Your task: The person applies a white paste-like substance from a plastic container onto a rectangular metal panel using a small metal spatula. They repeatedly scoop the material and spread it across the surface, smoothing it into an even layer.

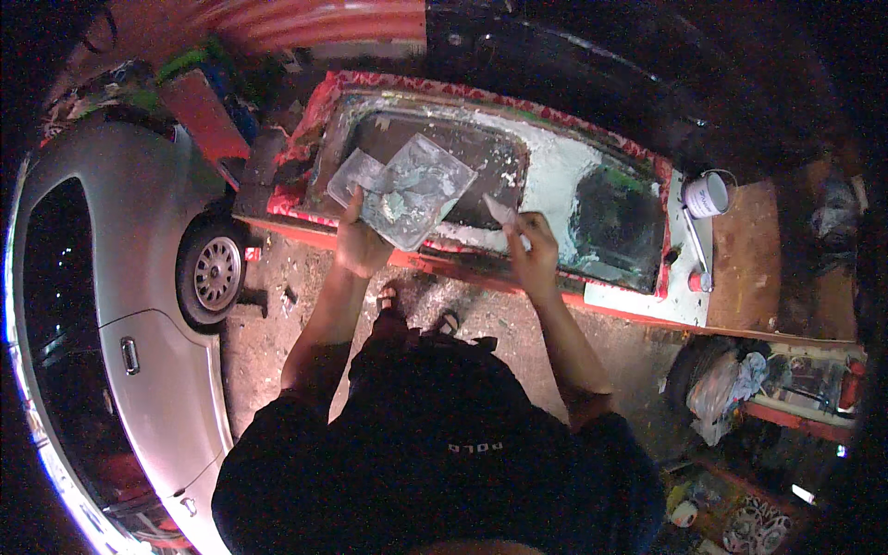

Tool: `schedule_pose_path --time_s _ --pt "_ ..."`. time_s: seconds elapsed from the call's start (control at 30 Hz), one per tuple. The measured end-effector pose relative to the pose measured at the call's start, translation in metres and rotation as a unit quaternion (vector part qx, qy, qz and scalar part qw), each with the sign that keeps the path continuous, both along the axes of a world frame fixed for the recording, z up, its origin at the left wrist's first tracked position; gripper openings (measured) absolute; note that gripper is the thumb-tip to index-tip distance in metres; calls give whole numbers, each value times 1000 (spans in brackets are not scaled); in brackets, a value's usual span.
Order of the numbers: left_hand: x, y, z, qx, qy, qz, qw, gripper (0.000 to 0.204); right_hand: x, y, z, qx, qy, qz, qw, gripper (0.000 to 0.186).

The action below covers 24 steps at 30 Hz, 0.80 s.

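My left hand (363, 246) is closed on the near left edge of a flat, greyish square mixing board (440, 185). Pale putty-like paste is smeared over its surface, and a smaller square piece (354, 176) shows at its left. Between the fingers of my right hand (536, 248) is a small whitish spreader (500, 209), its tip pointing up and left. Both hands are held over the near edge of a vehicle panel (553, 176). It lies flat, with white filler patches and two dark recessed areas.
Red patterned cloth (314, 111) lies under the panel on the workbench. To the right stand a white bucket (706, 194) and a brown board (745, 254). A silver car (153, 287) is parked at left. Crumpled rags (721, 393) lie at lower right.
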State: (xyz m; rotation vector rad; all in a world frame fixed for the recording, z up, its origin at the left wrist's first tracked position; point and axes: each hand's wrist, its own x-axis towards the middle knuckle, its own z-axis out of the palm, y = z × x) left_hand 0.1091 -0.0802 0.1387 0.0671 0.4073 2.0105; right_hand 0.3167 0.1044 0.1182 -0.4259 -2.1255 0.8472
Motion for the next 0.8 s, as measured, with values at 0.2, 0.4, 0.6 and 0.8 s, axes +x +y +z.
schedule_pose_path --time_s 0.2,0.4,0.6,0.8 --pt "-4 -17 -42 -32 27 5 999 61 -9 13 -15 -405 -91 37 909 25" --pt "9 -22 -51 -82 5 -22 996 60 -24 0 -21 -354 -138 66 922 36" --pt "4 -24 -53 -94 9 -27 995 58 -31 -3 -17 -285 -209 74 933 33" --pt "-7 -14 -46 -132 45 -34 990 61 -43 -5 -34 -299 -185 93 931 34"
